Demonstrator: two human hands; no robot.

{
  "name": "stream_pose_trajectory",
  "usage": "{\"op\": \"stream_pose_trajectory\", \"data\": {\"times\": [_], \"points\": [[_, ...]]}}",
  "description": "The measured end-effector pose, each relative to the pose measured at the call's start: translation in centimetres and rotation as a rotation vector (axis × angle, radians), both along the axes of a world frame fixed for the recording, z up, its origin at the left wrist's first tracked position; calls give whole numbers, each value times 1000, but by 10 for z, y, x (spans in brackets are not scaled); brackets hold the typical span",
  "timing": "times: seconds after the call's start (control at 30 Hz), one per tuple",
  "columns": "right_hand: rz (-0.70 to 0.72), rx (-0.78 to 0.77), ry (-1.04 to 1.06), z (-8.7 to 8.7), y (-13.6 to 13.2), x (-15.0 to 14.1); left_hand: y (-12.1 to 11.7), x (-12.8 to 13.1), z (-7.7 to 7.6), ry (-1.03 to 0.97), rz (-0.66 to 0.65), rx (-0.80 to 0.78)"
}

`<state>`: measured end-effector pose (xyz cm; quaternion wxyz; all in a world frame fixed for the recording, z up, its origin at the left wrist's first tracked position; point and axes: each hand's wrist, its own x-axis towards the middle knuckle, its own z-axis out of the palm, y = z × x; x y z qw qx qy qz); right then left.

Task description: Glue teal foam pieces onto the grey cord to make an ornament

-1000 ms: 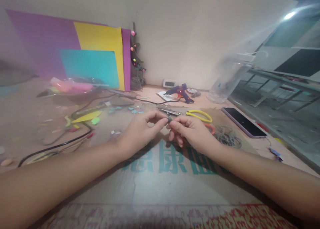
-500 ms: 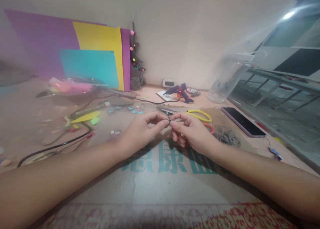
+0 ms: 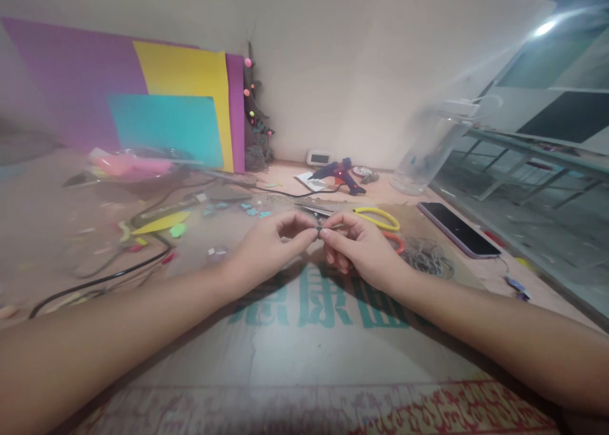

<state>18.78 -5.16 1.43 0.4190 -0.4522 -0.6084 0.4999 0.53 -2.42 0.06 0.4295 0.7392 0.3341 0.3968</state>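
My left hand (image 3: 280, 245) and my right hand (image 3: 364, 245) meet fingertip to fingertip over the middle of the table. Both pinch a tiny dark piece (image 3: 319, 228) between thumb and forefinger; it is too small and blurred to name. Just behind the fingers lie scissors with a yellow and an orange handle loop (image 3: 378, 219), their blades pointing left and partly hidden by my hands. A loose tangle of grey cord (image 3: 431, 257) rests to the right of my right hand. Small light-blue cutouts (image 3: 254, 210) lie behind my left hand.
A glue gun (image 3: 340, 174) with a lit red light stands at the back, its cable running left. On the right are a phone (image 3: 457, 230) and a clear plastic jug (image 3: 425, 156). Coloured sheets (image 3: 166, 127) lean on the wall. Scraps and a black cable (image 3: 104, 275) lie left.
The whole view has shifted slightly, so things sit a little further left. My hands keep the same pinch, with almost no movement.
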Motion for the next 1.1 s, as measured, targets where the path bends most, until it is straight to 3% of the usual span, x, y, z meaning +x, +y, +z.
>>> {"op": "stream_pose_trajectory", "data": {"times": [0.23, 0.53, 0.73, 1.1], "points": [[45, 10, -24, 1, -1, 2, 0, -1, 5, 76, 84, 124], [-22, 26, -82, -1, -1, -2, -3, -2, 5, 106, 68, 191], [-39, 32, -53, -4, 1, -1, -3, -2, 9, 132, 39, 183], [-29, 40, 22, -2, 1, -1, -1, 0, 2, 18, -3, 3]]}}
